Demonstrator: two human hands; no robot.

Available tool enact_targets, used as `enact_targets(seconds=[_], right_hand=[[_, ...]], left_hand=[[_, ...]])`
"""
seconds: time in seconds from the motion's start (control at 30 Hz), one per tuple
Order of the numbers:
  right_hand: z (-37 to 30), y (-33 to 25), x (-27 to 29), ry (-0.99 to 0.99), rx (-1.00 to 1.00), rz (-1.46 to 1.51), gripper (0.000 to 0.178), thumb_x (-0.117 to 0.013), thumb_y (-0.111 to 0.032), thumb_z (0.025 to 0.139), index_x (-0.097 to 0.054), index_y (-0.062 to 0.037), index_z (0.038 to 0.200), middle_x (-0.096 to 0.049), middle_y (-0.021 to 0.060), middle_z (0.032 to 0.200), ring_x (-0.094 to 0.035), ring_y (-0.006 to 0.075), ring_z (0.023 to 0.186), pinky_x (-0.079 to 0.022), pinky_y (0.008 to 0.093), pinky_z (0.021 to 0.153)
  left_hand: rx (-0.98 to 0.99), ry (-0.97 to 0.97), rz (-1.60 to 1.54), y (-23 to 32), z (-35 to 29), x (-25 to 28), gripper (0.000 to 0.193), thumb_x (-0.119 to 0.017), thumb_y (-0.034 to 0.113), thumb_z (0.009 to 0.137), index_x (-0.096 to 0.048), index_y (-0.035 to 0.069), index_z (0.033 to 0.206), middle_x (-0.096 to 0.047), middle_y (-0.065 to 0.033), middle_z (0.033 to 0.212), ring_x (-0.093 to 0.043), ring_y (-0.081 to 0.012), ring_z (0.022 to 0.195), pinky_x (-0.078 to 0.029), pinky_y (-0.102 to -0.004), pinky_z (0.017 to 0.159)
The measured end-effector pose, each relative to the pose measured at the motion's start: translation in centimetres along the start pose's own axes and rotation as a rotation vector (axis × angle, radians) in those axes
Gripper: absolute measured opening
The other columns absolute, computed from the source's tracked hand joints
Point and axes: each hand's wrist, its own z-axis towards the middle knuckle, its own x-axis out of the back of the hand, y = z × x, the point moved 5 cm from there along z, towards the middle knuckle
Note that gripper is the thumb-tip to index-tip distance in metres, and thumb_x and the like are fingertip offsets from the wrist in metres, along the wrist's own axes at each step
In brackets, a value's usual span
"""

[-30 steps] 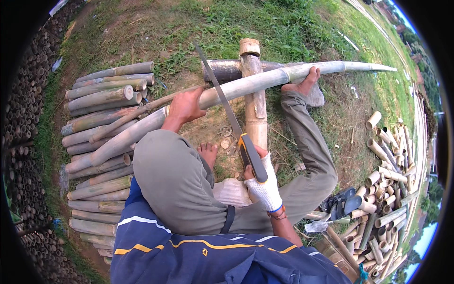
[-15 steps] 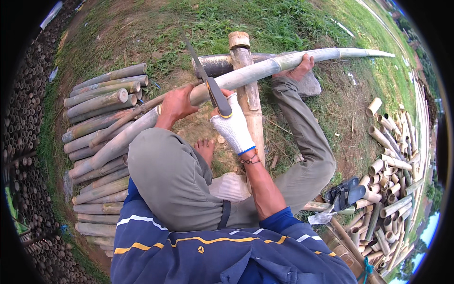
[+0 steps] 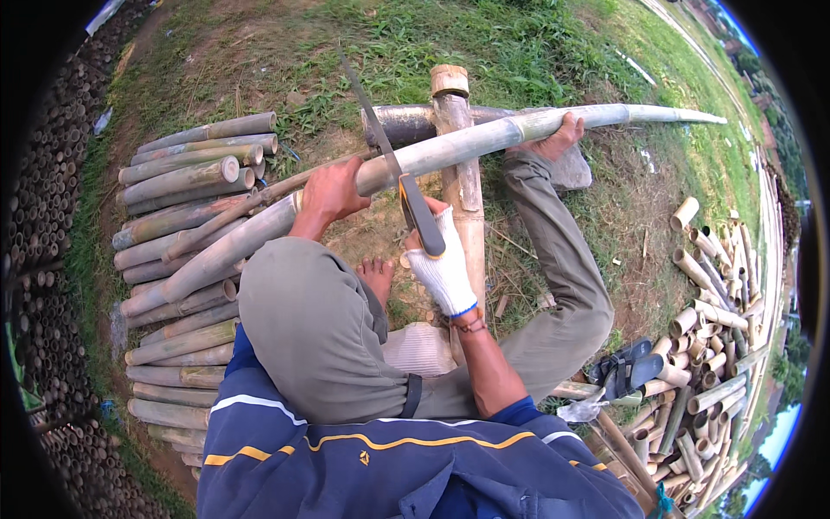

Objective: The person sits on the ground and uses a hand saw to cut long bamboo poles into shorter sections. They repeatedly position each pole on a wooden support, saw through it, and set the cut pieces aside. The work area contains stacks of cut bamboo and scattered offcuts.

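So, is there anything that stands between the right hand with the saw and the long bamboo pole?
Nothing visible does. The saw, held in the gloved right hand, has its blade across the bamboo pole in plain view. The left hand grips the pole left of the blade, not between them.

From my distant place I see a dark blue shirt (image 3: 337, 476) with white and yellow stripes, grey-green trousers (image 3: 298, 298) and a black strap (image 3: 413, 396). The right hand (image 3: 437, 251) wears a white knitted, blue-edged glove (image 3: 448, 281); its wrist, a bracelet (image 3: 470, 325).
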Motion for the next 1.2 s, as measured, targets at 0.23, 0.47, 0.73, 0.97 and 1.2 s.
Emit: enact_targets(seconds=[0.23,0.47,0.73,0.97,1.2], right_hand=[[-6.5,-2.3,1.6,-0.012,-0.064,-0.13,0.067,-0.069,0.001,0.09,-0.056,-0.002,0.155,-0.068,0.0191,0.136,-0.07,0.0269,0.12,-0.055,0.0366,0.107],[-19.7,-7.1,7.7,-0.006,-0.198,-0.125,0.056,-0.064,-0.001,0.1,-0.051,0.0039,0.155,-0.066,0.0152,0.134,-0.065,0.0222,0.12,-0.052,0.0377,0.11],[-3.0,-2.0,0.9,0.023,0.023,-0.153,0.052,-0.066,0.0,0.1,-0.058,-0.0014,0.151,-0.068,0.0117,0.121,-0.065,0.0195,0.105,-0.055,0.0337,0.097],[-22.4,-7.7,8.7,-0.042,-0.227,-0.236,0.063,-0.067,-0.004,0.096,-0.052,0.0016,0.156,-0.067,0.0153,0.129,-0.067,0.0254,0.107,-0.055,0.0358,0.1],[-9.1,-3.1,3.1,-0.031,-0.056,-0.167,0.063,-0.067,0.004,0.095,-0.054,-0.001,0.156,-0.067,0.0137,0.131,-0.066,0.0174,0.111,-0.054,0.0322,0.1]], left_hand=[[-0.026,0.037,-0.012,-2.0,-0.3,1.2,0.068,-0.093,0.037,0.077,-0.069,0.009,0.133,-0.082,-0.0237,0.114,-0.079,-0.0443,0.11,-0.062,-0.0541,0.1],[-0.041,0.03,0.007,-1.7,-0.7,0.0,0.073,-0.095,0.038,0.075,-0.068,0.01,0.138,-0.082,-0.0223,0.118,-0.078,-0.0434,0.112,-0.063,-0.0525,0.102],[-0.036,0.023,-0.042,-0.5,-0.6,0.9,0.071,-0.094,0.037,0.074,-0.07,0.009,0.135,-0.083,-0.0227,0.113,-0.078,-0.0452,0.108,-0.062,-0.0546,0.1],[-0.067,0.063,-0.033,-1.8,-1.2,1.1,0.071,-0.094,0.034,0.073,-0.071,0.008,0.135,-0.083,-0.023,0.108,-0.079,-0.0454,0.106,-0.062,-0.0548,0.099],[-0.026,0.043,-0.014,-1.2,-1.4,0.5,0.077,-0.096,0.036,0.075,-0.068,0.01,0.141,-0.083,-0.0216,0.117,-0.078,-0.0425,0.113,-0.062,-0.0535,0.102]])
